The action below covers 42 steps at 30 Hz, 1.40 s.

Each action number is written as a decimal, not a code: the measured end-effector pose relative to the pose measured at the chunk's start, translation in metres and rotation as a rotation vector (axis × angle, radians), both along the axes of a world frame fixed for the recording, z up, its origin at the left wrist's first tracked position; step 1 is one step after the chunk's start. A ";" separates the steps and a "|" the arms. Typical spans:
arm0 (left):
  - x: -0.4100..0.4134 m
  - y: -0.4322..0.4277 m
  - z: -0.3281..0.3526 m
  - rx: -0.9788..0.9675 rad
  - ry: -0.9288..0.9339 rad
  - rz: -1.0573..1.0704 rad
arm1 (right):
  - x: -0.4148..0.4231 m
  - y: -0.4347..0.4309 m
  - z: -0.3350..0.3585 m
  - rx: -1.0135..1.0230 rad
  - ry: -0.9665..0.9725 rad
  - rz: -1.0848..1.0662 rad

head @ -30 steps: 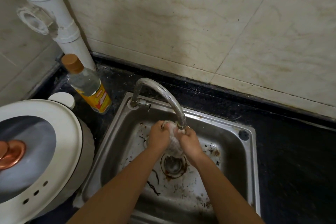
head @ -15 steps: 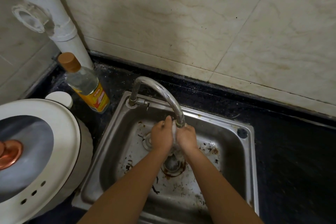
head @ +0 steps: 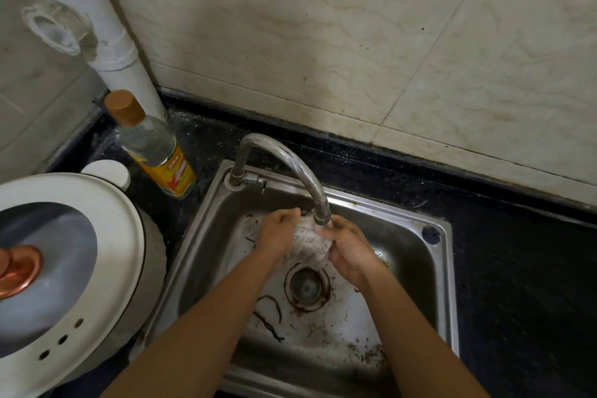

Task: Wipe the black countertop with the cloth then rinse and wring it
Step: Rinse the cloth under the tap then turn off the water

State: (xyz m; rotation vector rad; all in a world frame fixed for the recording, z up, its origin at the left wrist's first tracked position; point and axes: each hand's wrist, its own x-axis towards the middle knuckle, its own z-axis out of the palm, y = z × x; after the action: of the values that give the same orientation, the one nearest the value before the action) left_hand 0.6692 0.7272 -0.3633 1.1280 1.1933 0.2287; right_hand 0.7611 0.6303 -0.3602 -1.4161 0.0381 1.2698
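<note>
A pale cloth (head: pixel 308 244) is held bunched between both hands directly under the tap (head: pixel 292 168) spout, above the drain (head: pixel 307 284) of the steel sink (head: pixel 442 268). The left hand (head: pixel 277 234) is closed around the cloth's left side, the right hand (head: pixel 347 250) around its right, so each grip is clenched on the fabric. Dark specks are seen across the cloth; whether water is running cannot be told. The rinsing stage is judged to be in hand, with wringing yet to be done. The cloth is taken to be soft, limp and heavy with water, likely slippery where soaked, and in no way fragile. It would best be gathered into a roll and gripped at its two ends, so that it can be twisted over the basin. The black counter (head: pixel 517 268) surrounds the sink. A bottle (head: pixel 155 147) is stood at the back left beside a white pipe (head: pixel 106 29), and a white-lidded pot (head: pixel 113 236) is set well to the left.
</note>
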 end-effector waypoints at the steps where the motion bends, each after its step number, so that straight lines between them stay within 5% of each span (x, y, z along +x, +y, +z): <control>1: -0.001 0.001 0.004 -0.012 -0.039 -0.029 | 0.001 0.001 -0.001 -0.031 -0.058 -0.016; 4: -0.002 -0.001 0.015 -0.009 -0.099 -0.137 | 0.000 0.005 -0.002 -0.086 -0.159 -0.021; 10: 0.008 -0.007 0.022 0.311 0.129 -0.217 | -0.010 0.013 0.003 -0.236 -0.418 0.023; 18: 0.011 0.003 0.020 -0.150 0.016 0.005 | -0.001 -0.014 -0.003 0.023 -0.063 0.004; 24: 0.005 0.024 0.020 -0.217 0.037 -0.137 | -0.005 -0.011 0.006 -0.012 -0.265 0.386; 30: -0.010 0.038 0.020 -0.197 0.013 -0.351 | 0.007 0.000 0.015 -0.139 -0.488 0.454; 37: -0.014 0.034 0.008 -0.008 0.050 -0.393 | 0.015 -0.013 0.012 -0.014 -0.133 0.262; 42: -0.012 0.018 0.007 -0.269 -0.019 -0.322 | 0.004 -0.006 0.008 0.029 -0.060 0.054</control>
State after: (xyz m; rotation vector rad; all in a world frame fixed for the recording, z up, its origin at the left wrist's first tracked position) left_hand 0.6574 0.7452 -0.3561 1.0589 0.9752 -0.1629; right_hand 0.7652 0.6244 -0.3525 -1.4381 -0.0594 1.2659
